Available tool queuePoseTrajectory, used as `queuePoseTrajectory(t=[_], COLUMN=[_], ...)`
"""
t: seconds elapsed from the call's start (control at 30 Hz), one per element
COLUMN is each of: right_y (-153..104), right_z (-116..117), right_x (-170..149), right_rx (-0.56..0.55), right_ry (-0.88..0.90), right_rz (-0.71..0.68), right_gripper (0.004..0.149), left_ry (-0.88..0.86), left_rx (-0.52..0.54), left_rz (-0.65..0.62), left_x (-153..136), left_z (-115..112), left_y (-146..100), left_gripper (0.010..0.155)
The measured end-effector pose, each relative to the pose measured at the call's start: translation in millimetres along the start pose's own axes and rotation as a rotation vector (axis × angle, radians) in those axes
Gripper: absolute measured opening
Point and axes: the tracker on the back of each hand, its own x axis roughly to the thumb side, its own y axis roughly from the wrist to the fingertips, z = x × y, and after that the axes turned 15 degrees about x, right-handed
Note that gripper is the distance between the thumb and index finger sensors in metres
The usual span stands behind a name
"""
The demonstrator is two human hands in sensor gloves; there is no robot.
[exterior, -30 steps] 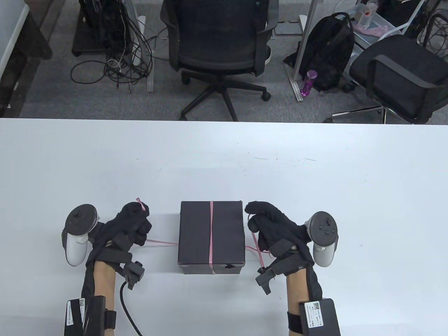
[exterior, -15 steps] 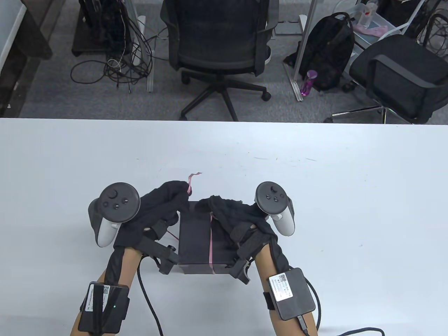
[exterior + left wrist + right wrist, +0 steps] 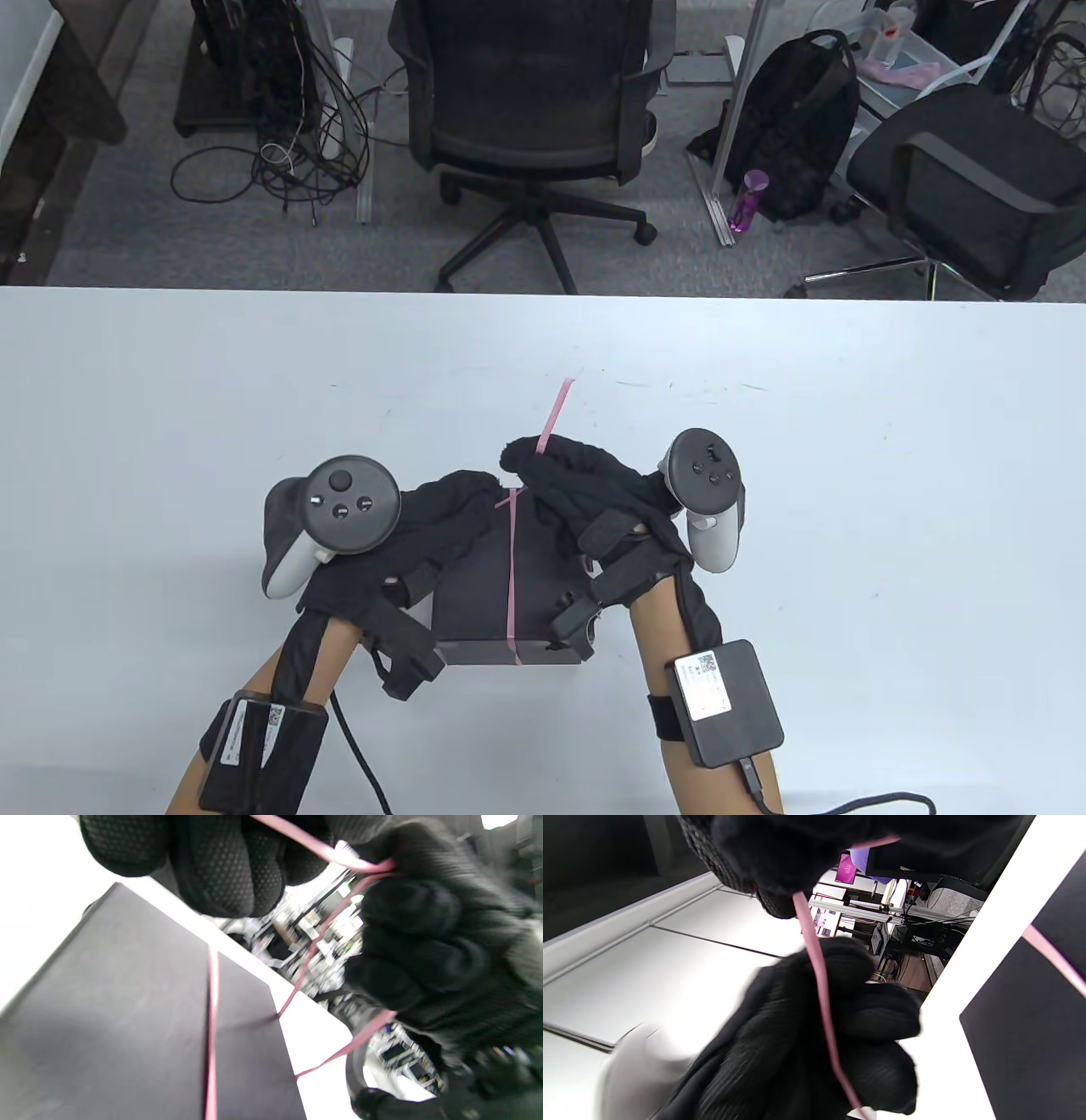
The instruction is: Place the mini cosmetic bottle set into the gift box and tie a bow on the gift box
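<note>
A shut black gift box (image 3: 471, 594) lies on the white table (image 3: 806, 509), with a pink ribbon (image 3: 512, 577) running lengthwise over its lid. Both gloved hands meet above the box's far end. My left hand (image 3: 475, 497) is curled beside the lid ribbon. My right hand (image 3: 526, 454) pinches a ribbon end (image 3: 556, 412) that sticks out away from me. In the left wrist view a ribbon strand (image 3: 322, 851) passes from my left fingers (image 3: 220, 861) into the right hand's fist (image 3: 420, 942), above the box (image 3: 127, 1027). In the right wrist view a strand (image 3: 818, 984) hangs from my right fingers (image 3: 763, 853) across the left hand (image 3: 840, 1039). No bottles show.
Beyond the table's far edge stand an office chair (image 3: 526, 93), a second chair (image 3: 976, 178), a black backpack (image 3: 797, 119) and floor cables (image 3: 280, 161). A cable (image 3: 356, 755) trails from my left forearm.
Both hands came in from the box's two sides to meet over its far end. The free ribbon end that stuck out of the left hand now sticks out of the right.
</note>
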Motion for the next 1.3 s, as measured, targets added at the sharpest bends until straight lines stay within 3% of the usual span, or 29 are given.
queuePoseTrajectory(t=[0.1, 0.17, 0.27, 0.3, 0.4, 0.5, 0.6, 0.73, 0.97, 1.17, 1.3], right_y=[-7, -10, -13, -15, -16, -16, -16, -15, -12, -10, -10], right_z=[6, 7, 6, 6, 5, 4, 4, 3, -1, -4, -7], right_x=[11, 18, 23, 23, 22, 20, 20, 17, 6, 1, 2], right_rx=[0.003, -0.008, -0.032, -0.040, -0.049, -0.053, -0.059, -0.108, -0.198, -0.220, -0.210], right_ry=[-0.059, -0.100, -0.158, -0.171, -0.173, -0.170, -0.168, -0.183, -0.211, -0.170, -0.150], right_rz=[-0.021, -0.022, 0.000, 0.005, 0.006, 0.005, 0.000, 0.025, 0.077, 0.074, 0.054], right_gripper=[0.039, 0.039, 0.039, 0.039, 0.039, 0.039, 0.039, 0.039, 0.039, 0.039, 0.038], left_ry=[0.012, -0.020, -0.039, -0.030, 0.005, 0.012, 0.027, 0.183, 0.336, 0.357, 0.364], left_rx=[-0.083, -0.153, -0.336, -0.347, -0.329, -0.320, -0.185, 0.046, 0.283, 0.198, 0.026], left_rz=[0.043, 0.023, -0.034, -0.045, -0.074, -0.076, -0.077, -0.096, -0.230, -0.346, -0.376], left_x=[-3, 2, 14, 19, 27, 29, 28, 21, 30, 41, 39], left_z=[-1, -6, -18, -22, -33, -40, -36, -11, 31, 25, 15], left_y=[20, 31, 40, 42, 46, 45, 38, 22, -16, -44, -48], left_gripper=[0.054, 0.065, 0.078, 0.079, 0.077, 0.063, 0.043, 0.045, 0.045, 0.044, 0.054])
